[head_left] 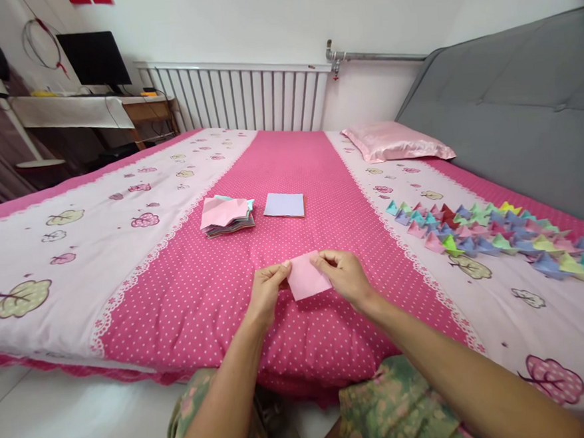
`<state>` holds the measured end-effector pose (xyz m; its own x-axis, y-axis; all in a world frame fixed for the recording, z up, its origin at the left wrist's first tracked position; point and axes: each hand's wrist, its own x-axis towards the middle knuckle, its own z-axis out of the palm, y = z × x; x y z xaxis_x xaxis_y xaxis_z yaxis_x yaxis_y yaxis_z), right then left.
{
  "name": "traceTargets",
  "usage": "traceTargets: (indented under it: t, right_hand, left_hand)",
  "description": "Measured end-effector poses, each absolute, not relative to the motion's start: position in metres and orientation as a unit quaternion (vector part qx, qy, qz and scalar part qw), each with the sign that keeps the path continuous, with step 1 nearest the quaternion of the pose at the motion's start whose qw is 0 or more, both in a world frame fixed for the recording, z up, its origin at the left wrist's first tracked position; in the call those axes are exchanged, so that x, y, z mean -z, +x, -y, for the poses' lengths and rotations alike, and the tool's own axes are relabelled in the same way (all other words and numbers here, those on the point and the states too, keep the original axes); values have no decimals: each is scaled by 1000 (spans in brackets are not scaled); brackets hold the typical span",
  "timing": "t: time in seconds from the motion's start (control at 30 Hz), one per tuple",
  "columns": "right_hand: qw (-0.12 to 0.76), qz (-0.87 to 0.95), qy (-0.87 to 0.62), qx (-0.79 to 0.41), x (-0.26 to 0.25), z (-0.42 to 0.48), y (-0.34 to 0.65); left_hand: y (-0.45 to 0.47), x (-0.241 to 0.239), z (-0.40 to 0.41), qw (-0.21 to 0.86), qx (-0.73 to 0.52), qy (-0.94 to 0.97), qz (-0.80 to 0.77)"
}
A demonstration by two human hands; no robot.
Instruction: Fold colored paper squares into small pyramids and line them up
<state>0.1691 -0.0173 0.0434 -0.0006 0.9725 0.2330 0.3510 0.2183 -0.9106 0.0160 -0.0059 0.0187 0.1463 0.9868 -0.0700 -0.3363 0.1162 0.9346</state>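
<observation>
Between my two hands is a pink square of paper (308,278), held just above the near edge of the bed. My left hand (269,286) pinches its left side, thumb on top. At the upper right corner, my right hand (344,275) grips the sheet between thumb and fingers. Beyond them lies a neat stack of lavender paper squares (284,205). To its left sits a looser pile of creased papers (226,213), pink on top with pale green showing behind. Several rows of small folded paper boats (493,228) in many colours stand on the right side.
A bedspread (292,159) with a pink dotted middle and pale printed sides covers the bed. A pink pillow (394,142) lies by the grey headboard (513,97). A radiator (238,96) lines the back wall. A monitor (93,59) stands on a desk (79,112) at far left.
</observation>
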Motion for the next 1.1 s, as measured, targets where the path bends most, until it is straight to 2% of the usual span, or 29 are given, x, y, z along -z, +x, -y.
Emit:
traceTargets:
  t: [0.17, 0.43, 0.77, 0.93, 1.1]
  right_hand:
    - [481, 594, -550, -336, -39, 15, 172]
    - [525, 510, -568, -377, -39, 12, 173]
    - [524, 513, -570, -371, -37, 13, 172]
    - [519, 514, -568, -378, -37, 13, 171]
    - [516, 512, -565, -390, -36, 13, 170]
  left_hand:
    - [18, -26, 9, 629, -512, 457, -364]
    - [25, -30, 18, 563, -511, 577, -299]
    - [22, -4, 6, 503, -485, 640, -319]
    - [20, -6, 5, 466, -497, 661, -314]
    - [20, -9, 6, 476, -485, 652, -337]
